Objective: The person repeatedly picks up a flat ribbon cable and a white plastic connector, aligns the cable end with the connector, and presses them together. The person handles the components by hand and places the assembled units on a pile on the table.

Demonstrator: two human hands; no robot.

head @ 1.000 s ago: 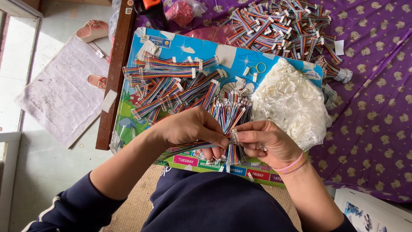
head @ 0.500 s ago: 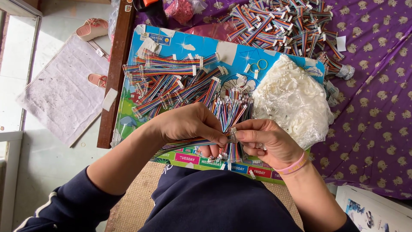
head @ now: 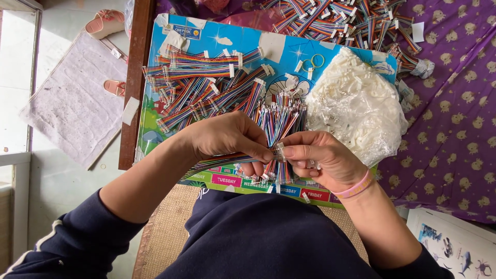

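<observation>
My left hand pinches a flat rainbow ribbon cable near its end, wires trailing left across my lap. My right hand grips the small white connector at the cable tip between thumb and forefinger. Both held close and centred over the near edge of the blue board, probably so the tip stays steady. Cable is thin, multicoloured, striped. Loose cable pile lies far left on the board, bag of white connectors on the right, both within reach.

rainbow ribbon cable now level between both hands, formerly angled downward
</observation>
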